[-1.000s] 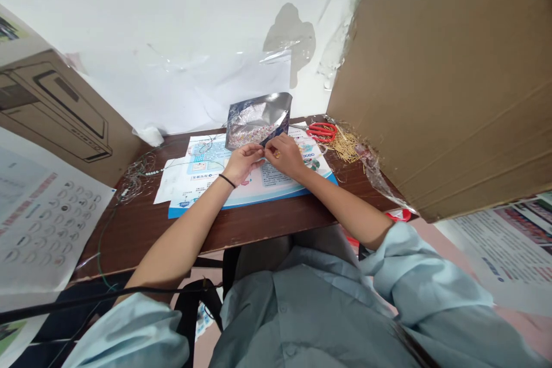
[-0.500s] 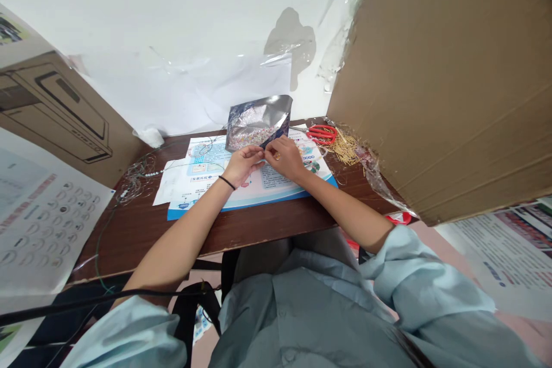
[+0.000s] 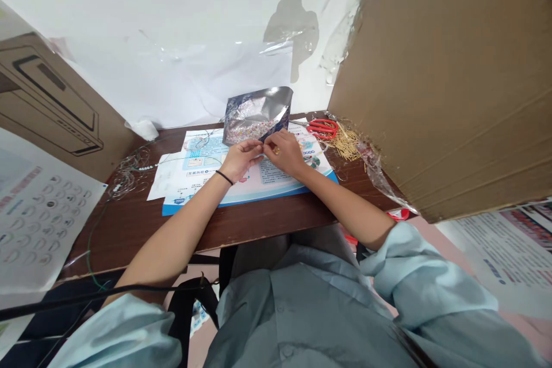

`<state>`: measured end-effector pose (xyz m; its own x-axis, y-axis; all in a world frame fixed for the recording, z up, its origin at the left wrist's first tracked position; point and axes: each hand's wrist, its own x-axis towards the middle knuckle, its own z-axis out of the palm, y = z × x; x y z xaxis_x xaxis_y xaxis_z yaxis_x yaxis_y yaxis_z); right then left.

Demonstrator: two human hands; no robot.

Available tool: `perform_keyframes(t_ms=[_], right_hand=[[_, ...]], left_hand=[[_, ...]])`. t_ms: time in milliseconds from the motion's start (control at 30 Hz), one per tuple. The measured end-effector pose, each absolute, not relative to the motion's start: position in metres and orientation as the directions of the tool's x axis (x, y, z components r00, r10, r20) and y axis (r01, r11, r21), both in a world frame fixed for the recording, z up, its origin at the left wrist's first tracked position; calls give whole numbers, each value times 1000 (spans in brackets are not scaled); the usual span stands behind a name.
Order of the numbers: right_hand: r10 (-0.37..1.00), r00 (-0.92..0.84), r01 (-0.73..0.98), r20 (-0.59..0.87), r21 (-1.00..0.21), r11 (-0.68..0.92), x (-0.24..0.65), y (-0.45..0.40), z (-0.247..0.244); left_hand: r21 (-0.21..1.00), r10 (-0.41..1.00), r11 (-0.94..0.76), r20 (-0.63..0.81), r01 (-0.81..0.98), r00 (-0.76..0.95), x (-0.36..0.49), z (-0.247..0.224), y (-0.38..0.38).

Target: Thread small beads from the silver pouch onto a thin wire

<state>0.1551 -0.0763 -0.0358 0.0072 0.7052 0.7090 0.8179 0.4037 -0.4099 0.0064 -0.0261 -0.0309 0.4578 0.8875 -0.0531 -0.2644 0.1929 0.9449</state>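
An open, silver-lined foil bag (image 3: 276, 104) of tiny multicoloured beads (image 3: 252, 129) sits by the far edge of the brown wooden table (image 3: 267, 221). Just in front, the left hand (image 3: 244, 160) and right hand (image 3: 282, 152) meet with bent fingers; whether either grips anything cannot be told. Red-handled scissors (image 3: 322, 129) and slim golden sticks (image 3: 346, 145) lie toward the far right corner.

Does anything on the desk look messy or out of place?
Yes. At the left end of the desk, clear thread lies in a loose tangle. By the red-handled scissors, thin gold-coloured sticks sprawl in a loose heap, pointing different ways.
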Motion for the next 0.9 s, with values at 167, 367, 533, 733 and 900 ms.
perform_keyframes(t_ms=[167, 367, 533, 733, 900], right_hand=[[709, 10, 822, 705, -410, 396, 155, -77, -36], [726, 11, 826, 688, -416, 382, 154, -78, -35], [675, 31, 811, 737, -413, 414, 154, -79, -34], [632, 40, 797, 774, -406, 447, 152, -80, -34], [590, 42, 792, 807, -387, 473, 152, -79, -35]], left_hand=[[944, 890, 202, -65, -260, 452, 7, -31, -26], [943, 887, 193, -49, -273, 459, 6, -33, -25], [944, 886, 201, -62, -260, 459, 4, -34, -24], [957, 879, 183, -57, -224, 474, 2, -37, -24], [962, 876, 178, -60, -206, 479, 0, -39, -21]])
